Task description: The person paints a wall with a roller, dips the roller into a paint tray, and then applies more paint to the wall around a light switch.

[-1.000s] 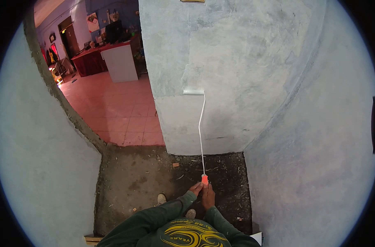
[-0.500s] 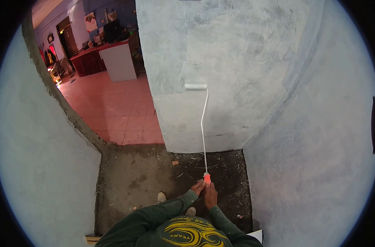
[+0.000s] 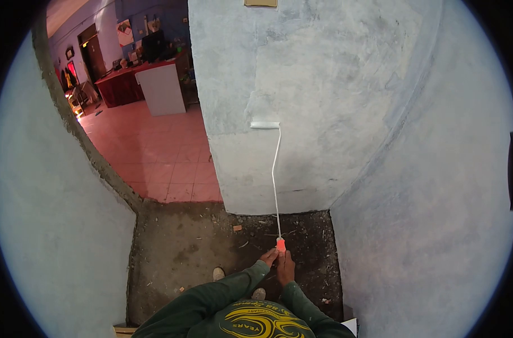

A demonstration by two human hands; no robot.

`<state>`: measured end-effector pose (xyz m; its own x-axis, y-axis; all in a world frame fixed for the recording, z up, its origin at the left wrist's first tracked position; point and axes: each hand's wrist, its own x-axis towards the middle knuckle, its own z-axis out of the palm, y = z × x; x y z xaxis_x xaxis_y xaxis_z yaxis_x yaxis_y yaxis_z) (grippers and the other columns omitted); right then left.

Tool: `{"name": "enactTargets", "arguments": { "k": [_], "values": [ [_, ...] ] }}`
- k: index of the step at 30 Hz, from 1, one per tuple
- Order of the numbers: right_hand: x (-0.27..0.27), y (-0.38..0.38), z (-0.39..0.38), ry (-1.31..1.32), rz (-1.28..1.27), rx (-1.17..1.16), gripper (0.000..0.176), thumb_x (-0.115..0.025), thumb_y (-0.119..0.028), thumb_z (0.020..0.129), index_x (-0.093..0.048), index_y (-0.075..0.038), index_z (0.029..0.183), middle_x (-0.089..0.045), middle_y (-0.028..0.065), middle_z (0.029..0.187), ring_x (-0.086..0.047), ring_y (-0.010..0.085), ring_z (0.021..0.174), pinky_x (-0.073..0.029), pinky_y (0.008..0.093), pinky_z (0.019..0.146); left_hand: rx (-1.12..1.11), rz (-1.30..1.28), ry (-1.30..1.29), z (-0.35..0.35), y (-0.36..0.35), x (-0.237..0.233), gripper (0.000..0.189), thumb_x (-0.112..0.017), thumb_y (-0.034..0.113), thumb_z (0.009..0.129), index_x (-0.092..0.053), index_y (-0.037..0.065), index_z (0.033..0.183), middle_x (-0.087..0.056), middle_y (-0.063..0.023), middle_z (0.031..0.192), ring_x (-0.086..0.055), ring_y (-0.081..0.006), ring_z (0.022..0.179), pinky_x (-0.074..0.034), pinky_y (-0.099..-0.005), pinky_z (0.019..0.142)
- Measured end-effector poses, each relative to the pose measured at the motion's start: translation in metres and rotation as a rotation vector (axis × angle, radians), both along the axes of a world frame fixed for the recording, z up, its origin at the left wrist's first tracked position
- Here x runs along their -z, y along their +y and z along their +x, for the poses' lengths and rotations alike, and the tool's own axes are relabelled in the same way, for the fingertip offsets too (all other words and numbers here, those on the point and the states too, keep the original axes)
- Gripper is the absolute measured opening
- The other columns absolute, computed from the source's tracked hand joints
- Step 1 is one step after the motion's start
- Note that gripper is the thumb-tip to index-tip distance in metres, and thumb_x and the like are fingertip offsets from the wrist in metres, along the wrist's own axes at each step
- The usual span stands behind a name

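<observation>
A paint roller with a long thin white rod reaches from my hands up to the wall. Its white roller sleeve lies level against the grey-white plastered wall in front of me. Both hands are closed around the short orange handle at the near end. My left hand grips from the left side, and my right hand wraps its lower right part. The handle's bottom end is hidden by the fingers.
Side walls rise at left and right. Underfoot is a rough dark floor with a brick chip and debris. At left, an opening leads to pink tiles and a counter with a white panel. An electrical box shows above.
The view has tilted up slightly, so the wall and floor sit lower in it and more of the box shows. The roller stays at nearly the same spot on the wall, both hands still gripping it.
</observation>
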<state>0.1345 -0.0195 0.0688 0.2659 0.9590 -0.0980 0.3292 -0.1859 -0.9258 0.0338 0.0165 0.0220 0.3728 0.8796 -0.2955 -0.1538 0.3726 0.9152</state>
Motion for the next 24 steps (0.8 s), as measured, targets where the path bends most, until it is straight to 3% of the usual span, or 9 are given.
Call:
{"name": "enactTargets", "arguments": {
  "k": [3, 5, 12, 14, 17, 24],
  "values": [
    [-0.01, 0.005, -0.001, -0.006, 0.078, 0.0, 0.036, -0.039, -0.033, 0.093, -0.048, 0.002, 0.097, -0.056, 0.0237, 0.076, -0.057, 0.0395, 0.07, -0.042, 0.0426, 0.059, 0.004, 0.076, 0.014, -0.001, 0.006, -0.017, 0.044, -0.039, 0.035, 0.096, -0.046, 0.001, 0.123, -0.053, -0.0074, 0.117, -0.048, -0.0166, 0.108, -0.036, -0.0286, 0.094],
    [-0.024, 0.013, -0.002, 0.034, 0.042, -0.003, 0.035, -0.04, -0.032, 0.093, -0.048, 0.001, 0.097, -0.056, 0.0235, 0.072, -0.057, 0.0408, 0.067, -0.041, 0.0427, 0.056, -0.026, 0.19, -0.012, 0.0, 0.014, -0.017, 0.038, -0.041, 0.034, 0.095, -0.05, 0.006, 0.119, -0.057, -0.0039, 0.106, -0.051, -0.0136, 0.097, -0.041, -0.0279, 0.085],
    [-0.057, 0.037, -0.005, 0.013, 0.236, 0.034, 0.033, -0.04, -0.03, 0.093, -0.048, 0.003, 0.095, -0.055, 0.0228, 0.069, -0.056, 0.0403, 0.063, -0.039, 0.0428, 0.053, -0.087, 0.194, -0.004, 0.008, 0.043, -0.034, 0.044, -0.043, 0.037, 0.093, -0.048, 0.004, 0.122, -0.057, -0.0071, 0.108, -0.052, -0.0157, 0.098, -0.042, -0.0289, 0.086],
    [-0.084, 0.039, -0.007, -0.008, 0.231, 0.024, 0.034, -0.04, -0.029, 0.093, -0.048, 0.004, 0.095, -0.055, 0.0232, 0.069, -0.055, 0.04, 0.063, -0.04, 0.0422, 0.053, -0.096, 0.187, -0.058, 0.009, 0.05, -0.05, 0.041, -0.041, 0.032, 0.095, -0.049, 0.001, 0.12, -0.054, -0.0072, 0.115, -0.049, -0.0162, 0.106, -0.037, -0.029, 0.094],
    [-0.098, 0.05, -0.01, 0.008, 0.312, 0.048, 0.033, -0.04, -0.028, 0.093, -0.047, 0.004, 0.094, -0.054, 0.0234, 0.069, -0.055, 0.039, 0.062, -0.039, 0.0415, 0.053, -0.118, 0.269, -0.076, 0.008, 0.056, -0.089, 0.042, -0.041, 0.032, 0.094, -0.049, 0.0, 0.12, -0.055, -0.0073, 0.113, -0.05, -0.0159, 0.105, -0.037, -0.0287, 0.093],
    [-0.134, 0.075, -0.01, -0.049, 0.375, 0.028, 0.031, -0.038, -0.028, 0.094, -0.044, 0.003, 0.092, -0.052, 0.0246, 0.068, -0.052, 0.0395, 0.061, -0.037, 0.042, 0.053, -0.157, 0.283, -0.013, 0.01, 0.087, -0.13, 0.04, -0.045, 0.031, 0.094, -0.052, 0.0, 0.118, -0.058, -0.0066, 0.108, -0.051, -0.0138, 0.1, -0.039, -0.0276, 0.089]
  ]
}}
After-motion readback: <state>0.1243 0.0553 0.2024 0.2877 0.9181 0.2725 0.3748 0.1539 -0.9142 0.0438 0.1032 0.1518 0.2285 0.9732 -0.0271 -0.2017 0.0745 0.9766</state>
